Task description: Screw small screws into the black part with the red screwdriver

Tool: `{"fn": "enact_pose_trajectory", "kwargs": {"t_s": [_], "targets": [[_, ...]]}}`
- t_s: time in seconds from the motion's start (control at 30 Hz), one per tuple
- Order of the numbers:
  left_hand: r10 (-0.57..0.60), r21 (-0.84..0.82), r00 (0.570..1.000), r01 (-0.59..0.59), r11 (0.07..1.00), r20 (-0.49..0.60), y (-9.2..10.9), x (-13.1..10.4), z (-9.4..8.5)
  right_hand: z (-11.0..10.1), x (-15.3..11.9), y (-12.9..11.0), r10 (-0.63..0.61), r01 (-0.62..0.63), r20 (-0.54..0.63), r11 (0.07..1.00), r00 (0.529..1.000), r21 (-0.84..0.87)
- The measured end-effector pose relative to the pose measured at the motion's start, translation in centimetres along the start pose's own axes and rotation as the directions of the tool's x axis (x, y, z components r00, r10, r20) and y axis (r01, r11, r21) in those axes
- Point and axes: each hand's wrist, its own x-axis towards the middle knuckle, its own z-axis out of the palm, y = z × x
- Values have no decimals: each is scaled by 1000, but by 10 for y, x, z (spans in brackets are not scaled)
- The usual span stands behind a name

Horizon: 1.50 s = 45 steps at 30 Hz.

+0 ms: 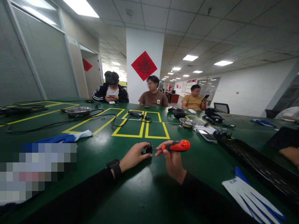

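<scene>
Between the thumb and fingers of my left hand point(132, 157) a small black cylindrical part point(149, 147) is pinched upright above the green table point(142, 189). A screwdriver point(179, 145) with a red and black handle lies sideways in my right hand point(174, 163), and its fingers are closed round the front of the handle. The screwdriver's thin shaft points left and reaches the side of the black part. Whether the tip sits in a screw I cannot tell, since it is too small to see.
Yellow tape rectangles point(157, 137) mark the table beyond my hands, with a black corded tool point(136, 115) there. Metal bowls point(188, 122), a phone point(206, 136) and a long black tray point(252, 165) lie around. A white and blue glove point(252, 197) rests at right. Several people sit opposite.
</scene>
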Motion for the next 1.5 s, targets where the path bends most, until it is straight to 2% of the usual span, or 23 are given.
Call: {"fn": "enact_pose_trajectory", "kwargs": {"t_s": [0.17, 0.37, 0.57, 0.83, 0.93, 1.5], "targets": [[-7, 0, 1000, 7, 1000, 0, -1, 0, 0, 0, -2, 3, -9, 10, 33, 1000, 999, -29], [-19, 1, 1000, 19, 1000, 8, 4, -1, -3, 0, -2, 4, 2, -2, -5, 1000, 1000, 16], [-32, -17, 999, 32, 999, -2, 7, 0, -4, 3, 0, -1, 103, -96, -48, 988, 994, 119], [-41, -18, 999, 41, 999, -12, 11, 0, -5, 9, 8, -12, 232, -189, -97, 926, 968, 326], [-41, -6, 999, 41, 999, -18, 10, 0, -4, 9, 11, -12, 227, -194, -68, 927, 972, 319], [-65, 5, 998, 65, 998, -15, 14, 0, -5, 7, 14, -11, 281, -232, -99, 909, 954, 346]]}}
